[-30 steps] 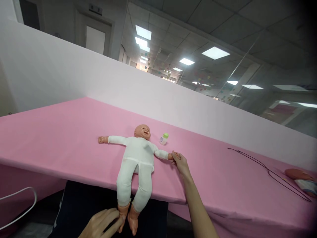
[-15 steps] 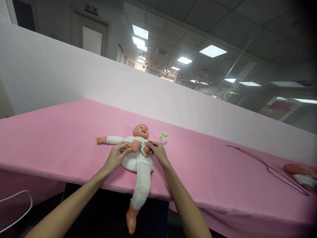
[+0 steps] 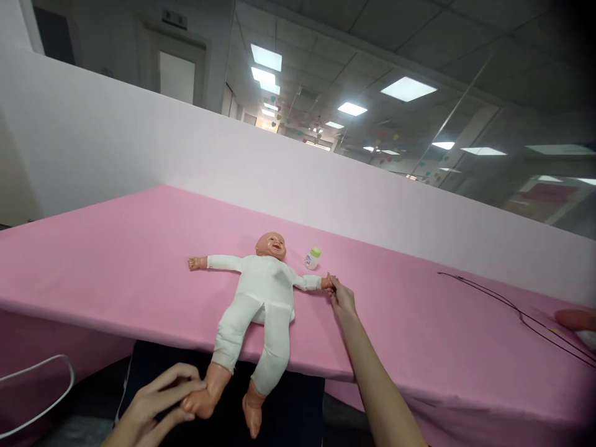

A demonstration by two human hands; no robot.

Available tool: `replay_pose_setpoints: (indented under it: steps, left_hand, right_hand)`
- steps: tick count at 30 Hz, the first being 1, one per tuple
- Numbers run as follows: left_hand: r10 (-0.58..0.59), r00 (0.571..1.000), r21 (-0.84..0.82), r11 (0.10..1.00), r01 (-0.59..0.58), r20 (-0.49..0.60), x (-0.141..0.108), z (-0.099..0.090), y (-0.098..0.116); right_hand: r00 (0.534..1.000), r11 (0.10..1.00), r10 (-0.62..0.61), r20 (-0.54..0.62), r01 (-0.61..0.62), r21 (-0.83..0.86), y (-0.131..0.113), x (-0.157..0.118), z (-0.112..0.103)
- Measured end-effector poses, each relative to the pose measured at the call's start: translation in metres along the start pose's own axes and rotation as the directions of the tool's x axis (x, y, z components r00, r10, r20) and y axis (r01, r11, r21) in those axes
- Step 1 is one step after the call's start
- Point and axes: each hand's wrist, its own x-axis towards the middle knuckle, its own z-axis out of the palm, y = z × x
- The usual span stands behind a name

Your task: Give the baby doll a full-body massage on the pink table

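Observation:
A baby doll (image 3: 266, 282) with a white cloth body lies on its back on the pink-covered table (image 3: 391, 323), its legs hanging over the front edge. My left hand (image 3: 156, 400) is closed on the doll's foot at the left, below the table edge. At the other side, my right hand (image 3: 343, 298) pinches the doll's small hand, and that arm is stretched out to the right. The doll's other arm lies spread to the left, untouched. Close to its head stands a small baby bottle (image 3: 312, 258) with a green cap.
A thin black cable (image 3: 505, 303) runs across the table's right side towards another doll (image 3: 575, 320), cut off by the frame edge. A white wall (image 3: 261, 167) borders the table's back. A white cable (image 3: 69, 379) loops at lower left, and a dark seat (image 3: 186, 347) sits under the edge.
The doll's foot has moved from its chest down past the table edge in my left hand. My right hand has drawn the doll's hand from the chest out to the right.

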Motion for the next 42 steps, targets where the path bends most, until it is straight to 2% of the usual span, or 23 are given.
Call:
replay_pose_setpoints:
  steps: [3,5,7,9,10,13,14,16,17,19,21,22,25,27,29,32,33,35,37,38,40,41,42]
  left_hand:
    - [0.019,0.998,-0.018,1.0,-0.018,0.053,0.017,0.004,0.012]
    - [0.056,0.998,-0.034,0.998,-0.057,-0.018,0.049,0.005,0.022]
    - [0.04,0.99,-0.052,0.998,-0.047,-0.138,0.091,0.011,0.026]
    - [-0.005,0.978,-0.096,0.995,-0.016,-0.21,0.135,0.021,0.022]
    - [-0.019,0.98,-0.124,0.992,-0.006,-0.199,0.154,0.028,0.017]
    - [-0.029,0.991,-0.197,0.98,0.003,-0.129,0.19,0.044,0.0]
    - [-0.022,0.993,-0.197,0.98,-0.002,-0.119,0.191,0.046,-0.004]
    - [-0.02,0.993,-0.176,0.984,-0.001,-0.117,0.177,0.043,-0.005]
    - [-0.033,0.993,-0.163,0.987,0.014,-0.117,0.163,0.038,-0.003]
    - [-0.094,0.99,-0.152,0.985,0.077,-0.107,0.124,0.026,0.003]
    - [-0.129,0.989,-0.113,0.986,0.121,-0.069,0.08,0.014,0.008]
    - [-0.131,0.99,-0.099,0.987,0.126,-0.047,0.059,0.009,0.009]
    - [-0.142,0.988,-0.082,0.986,0.147,0.057,0.012,0.002,0.007]
    - [-0.156,0.985,-0.094,0.982,0.162,0.072,0.003,0.0,0.006]
    - [-0.162,0.986,-0.102,0.981,0.164,0.025,0.013,-0.002,0.009]
    - [-0.155,0.982,-0.107,0.984,0.144,-0.105,0.061,-0.001,0.019]
    - [-0.162,0.976,-0.123,0.982,0.144,-0.145,0.083,0.002,0.021]
    - [-0.192,0.963,-0.214,0.965,0.15,-0.189,0.127,0.013,0.021]
    - [-0.227,0.964,-0.347,0.923,0.167,-0.14,0.163,0.027,0.017]
    - [-0.236,0.966,-0.39,0.903,0.178,-0.107,0.175,0.033,0.014]
    - [-0.243,0.966,-0.417,0.89,0.185,-0.09,0.183,0.041,0.008]
    - [-0.241,0.964,-0.397,0.9,0.18,-0.11,0.179,0.042,0.007]
    - [-0.239,0.961,-0.363,0.915,0.174,-0.142,0.169,0.04,0.007]
  right_hand:
    - [0.998,0.999,-0.023,0.065,0.02,0.048,-0.015,-0.005,0.01]
    - [0.978,0.996,-0.08,0.192,0.071,0.056,-0.027,-0.016,0.024]
    - [0.919,0.988,-0.144,0.366,0.157,-0.006,-0.035,-0.033,0.042]
    - [0.839,0.954,-0.142,0.526,0.257,-0.152,-0.036,-0.055,0.058]
    - [0.788,0.928,-0.115,0.605,0.302,-0.217,-0.034,-0.066,0.065]
    - [0.728,0.87,-0.171,0.664,0.428,-0.245,-0.027,-0.087,0.074]
    - [0.723,0.863,-0.188,0.664,0.445,-0.24,-0.025,-0.089,0.073]
    - [0.742,0.872,-0.192,0.642,0.429,-0.235,-0.026,-0.081,0.067]
    - [0.771,0.889,-0.19,0.608,0.398,-0.227,-0.027,-0.073,0.062]
    - [0.866,0.947,-0.174,0.469,0.277,-0.161,-0.029,-0.052,0.053]
    - [0.952,0.995,-0.096,0.291,0.103,-0.008,-0.027,-0.03,0.043]
    - [0.974,0.997,-0.043,0.223,0.027,0.074,-0.025,-0.02,0.039]
    - [0.987,0.976,0.066,0.146,-0.094,0.195,-0.021,-0.003,0.03]
    - [0.984,0.97,0.092,0.15,-0.123,0.209,-0.024,0.0,0.027]
    - [0.978,0.967,0.092,0.186,-0.133,0.219,-0.033,-0.005,0.029]
    - [0.944,0.99,-0.04,0.328,-0.007,0.142,-0.048,-0.024,0.039]
    - [0.915,0.994,-0.096,0.392,0.072,0.076,-0.051,-0.033,0.044]
    - [0.827,0.967,-0.152,0.541,0.238,-0.093,-0.049,-0.055,0.057]
    - [0.721,0.891,-0.154,0.675,0.397,-0.221,-0.041,-0.077,0.068]
    - [0.682,0.841,-0.194,0.706,0.485,-0.237,-0.037,-0.087,0.071]
    - [0.619,0.739,-0.29,0.73,0.63,-0.24,-0.032,-0.097,0.073]
    - [0.609,0.7,-0.338,0.718,0.672,-0.241,-0.034,-0.097,0.071]
    - [0.622,0.682,-0.372,0.689,0.687,-0.251,-0.038,-0.093,0.067]
